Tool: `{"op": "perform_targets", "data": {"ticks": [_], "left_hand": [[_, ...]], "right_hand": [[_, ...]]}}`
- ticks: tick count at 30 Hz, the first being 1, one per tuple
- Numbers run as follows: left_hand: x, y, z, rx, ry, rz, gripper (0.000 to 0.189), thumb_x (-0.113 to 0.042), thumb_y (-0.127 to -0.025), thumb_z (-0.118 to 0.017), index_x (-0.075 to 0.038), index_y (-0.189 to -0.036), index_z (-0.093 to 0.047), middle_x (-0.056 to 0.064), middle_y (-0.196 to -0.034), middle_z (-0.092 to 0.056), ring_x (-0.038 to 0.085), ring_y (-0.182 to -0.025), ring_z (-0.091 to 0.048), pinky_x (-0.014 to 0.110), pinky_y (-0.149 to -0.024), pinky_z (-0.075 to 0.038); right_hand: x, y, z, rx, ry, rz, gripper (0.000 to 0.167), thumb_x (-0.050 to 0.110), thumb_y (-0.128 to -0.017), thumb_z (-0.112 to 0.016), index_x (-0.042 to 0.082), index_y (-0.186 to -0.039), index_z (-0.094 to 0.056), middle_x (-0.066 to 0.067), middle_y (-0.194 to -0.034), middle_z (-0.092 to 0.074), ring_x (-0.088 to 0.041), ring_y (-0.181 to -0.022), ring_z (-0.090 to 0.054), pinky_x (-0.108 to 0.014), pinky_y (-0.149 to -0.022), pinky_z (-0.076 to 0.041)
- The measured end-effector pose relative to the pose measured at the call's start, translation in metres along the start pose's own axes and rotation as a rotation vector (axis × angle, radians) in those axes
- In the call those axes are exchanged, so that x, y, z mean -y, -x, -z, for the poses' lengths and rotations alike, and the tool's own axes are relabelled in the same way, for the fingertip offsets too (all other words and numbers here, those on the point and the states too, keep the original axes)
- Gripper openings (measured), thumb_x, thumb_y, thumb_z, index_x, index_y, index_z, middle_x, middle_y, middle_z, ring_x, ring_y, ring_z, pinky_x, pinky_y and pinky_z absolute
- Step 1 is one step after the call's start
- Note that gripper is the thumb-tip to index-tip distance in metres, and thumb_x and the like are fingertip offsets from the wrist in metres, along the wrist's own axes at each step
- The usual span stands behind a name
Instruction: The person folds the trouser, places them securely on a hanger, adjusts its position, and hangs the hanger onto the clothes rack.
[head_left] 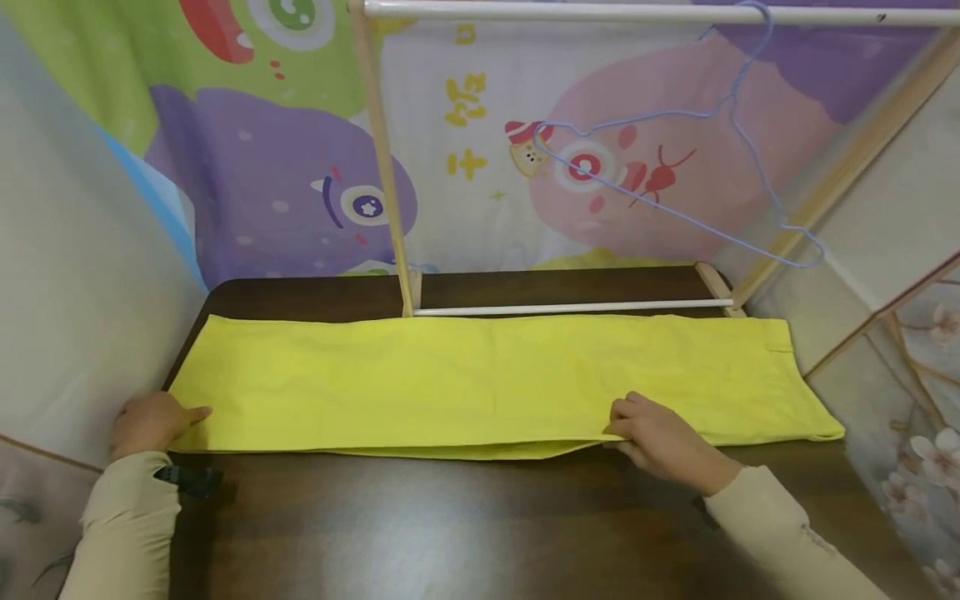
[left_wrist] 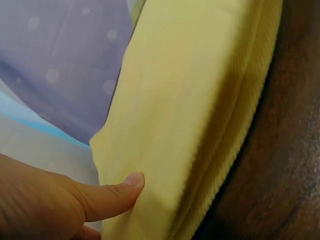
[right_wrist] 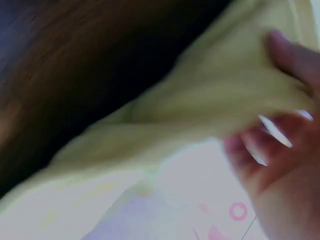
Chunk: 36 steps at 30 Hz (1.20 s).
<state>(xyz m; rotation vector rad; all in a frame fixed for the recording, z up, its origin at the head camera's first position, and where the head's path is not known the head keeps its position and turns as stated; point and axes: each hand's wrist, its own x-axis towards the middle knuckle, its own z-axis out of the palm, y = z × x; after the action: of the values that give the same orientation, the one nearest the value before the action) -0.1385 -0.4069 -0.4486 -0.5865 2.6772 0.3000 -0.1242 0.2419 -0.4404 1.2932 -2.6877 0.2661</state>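
Observation:
A pair of yellow trousers (head_left: 420,383), folded lengthwise into a long strip, lies across the dark wooden table. Its waistband end points right and the leg ends point left. At the lower left corner my left hand (head_left: 150,421) pinches the hem. In the left wrist view the thumb (left_wrist: 117,195) lies on top of the cloth, the other fingers mostly hidden. My right hand (head_left: 663,437) grips the near edge, right of the middle, and the layers part slightly there. The right wrist view is blurred and shows the cloth (right_wrist: 200,110) between thumb and fingers.
Behind the trousers stands a wooden rack with a white top rail (head_left: 570,11) and a lower bar (head_left: 570,308). A blue wire hanger (head_left: 667,112) hangs from the rail. A cartoon-print curtain (head_left: 277,167) covers the back, above the dark table (head_left: 420,525).

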Motion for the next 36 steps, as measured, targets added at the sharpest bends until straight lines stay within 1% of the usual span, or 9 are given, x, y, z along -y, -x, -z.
{"op": "perform_targets", "data": {"ticks": [2, 5, 7, 11, 15, 19, 25, 31, 36], "left_hand": [[-0.001, -0.001, 0.0, 0.001, -0.006, -0.003, 0.077, -0.046, -0.094, -0.056, 0.03, -0.109, -0.049, 0.052, -0.112, -0.045, 0.061, -0.099, -0.05, 0.057, -0.074, -0.047], [0.0, -0.001, 0.0, 0.002, -0.007, -0.025, 0.079, -0.048, -0.093, -0.057, 0.029, -0.106, -0.05, 0.051, -0.109, -0.047, 0.06, -0.096, -0.051, 0.056, -0.073, -0.048], [0.0, 0.0, 0.001, -0.001, -0.003, -0.034, 0.08, -0.05, -0.093, -0.057, 0.029, -0.105, -0.051, 0.051, -0.108, -0.048, 0.06, -0.095, -0.052, 0.055, -0.071, -0.048], [-0.001, 0.0, 0.004, -0.009, 0.001, -0.034, 0.082, -0.051, -0.093, -0.056, 0.03, -0.107, -0.05, 0.052, -0.109, -0.046, 0.062, -0.096, -0.051, 0.057, -0.071, -0.048], [-0.001, 0.0, 0.005, 0.001, 0.024, -0.026, 0.081, -0.05, -0.092, -0.057, 0.029, -0.11, -0.049, 0.052, -0.111, -0.046, 0.06, -0.096, -0.051, 0.055, -0.069, -0.048], [0.0, -0.003, 0.007, 0.024, 0.058, -0.065, 0.079, -0.047, -0.089, -0.062, 0.028, -0.11, -0.05, 0.048, -0.111, -0.05, 0.058, -0.093, -0.054, 0.051, -0.066, -0.048], [-0.004, -0.017, 0.014, -0.021, 0.122, -0.148, 0.068, -0.038, -0.091, -0.059, 0.028, -0.107, -0.052, 0.044, -0.103, -0.057, 0.048, -0.082, -0.058, 0.046, -0.063, -0.048], [-0.011, -0.03, 0.012, -0.1, 0.149, -0.074, 0.062, -0.031, -0.093, -0.055, 0.029, -0.108, -0.052, 0.047, -0.112, -0.051, 0.058, -0.095, -0.053, 0.055, -0.074, -0.044], [-0.011, -0.033, 0.007, -0.134, 0.147, -0.03, 0.055, -0.024, -0.09, -0.058, 0.029, -0.104, -0.055, 0.046, -0.111, -0.052, 0.058, -0.096, -0.052, 0.056, -0.075, -0.044]], "right_hand": [[0.002, 0.004, 0.001, 0.143, -0.062, -0.031, 0.011, 0.011, -0.078, -0.079, 0.012, -0.089, -0.076, 0.006, -0.08, -0.055, -0.007, -0.072, -0.046, -0.024, -0.063, -0.044], [0.004, 0.009, -0.005, 0.357, -0.162, -0.101, 0.026, 0.019, -0.081, -0.078, 0.008, -0.104, -0.075, 0.005, -0.086, -0.056, -0.005, -0.071, -0.045, -0.022, -0.063, -0.042], [0.003, 0.01, -0.007, 0.43, -0.225, -0.157, 0.038, 0.029, -0.082, -0.077, 0.005, -0.111, -0.073, 0.004, -0.089, -0.057, -0.003, -0.07, -0.041, -0.021, -0.062, -0.037], [0.0, 0.007, -0.004, 0.448, -0.343, -0.227, 0.038, 0.041, -0.087, -0.069, 0.006, -0.101, -0.075, 0.006, -0.086, -0.056, -0.002, -0.067, -0.037, -0.021, -0.061, -0.033], [-0.007, 0.003, 0.001, 0.458, -0.429, -0.273, 0.029, 0.041, -0.091, -0.064, 0.014, -0.095, -0.074, 0.009, -0.086, -0.06, 0.0, -0.071, -0.049, -0.023, -0.064, -0.044], [-0.028, -0.004, 0.008, 0.409, -0.374, -0.344, 0.03, 0.037, -0.092, -0.065, 0.01, -0.103, -0.073, 0.004, -0.093, -0.064, -0.006, -0.08, -0.058, -0.029, -0.071, -0.05], [-0.077, -0.019, 0.016, 0.337, -0.268, -0.473, 0.038, 0.029, -0.093, -0.065, -0.002, -0.114, -0.068, -0.014, -0.104, -0.064, -0.023, -0.089, -0.061, -0.044, -0.08, -0.052], [-0.126, -0.035, 0.008, 0.299, -0.217, -0.584, 0.05, 0.025, -0.095, -0.062, -0.012, -0.128, -0.055, -0.033, -0.123, -0.057, -0.046, -0.109, -0.057, -0.056, -0.093, -0.047], [-0.156, -0.045, -0.012, 0.283, -0.182, -0.655, 0.053, 0.021, -0.096, -0.059, -0.01, -0.138, -0.046, -0.035, -0.138, -0.046, -0.051, -0.126, -0.046, -0.06, -0.104, -0.038]]}}
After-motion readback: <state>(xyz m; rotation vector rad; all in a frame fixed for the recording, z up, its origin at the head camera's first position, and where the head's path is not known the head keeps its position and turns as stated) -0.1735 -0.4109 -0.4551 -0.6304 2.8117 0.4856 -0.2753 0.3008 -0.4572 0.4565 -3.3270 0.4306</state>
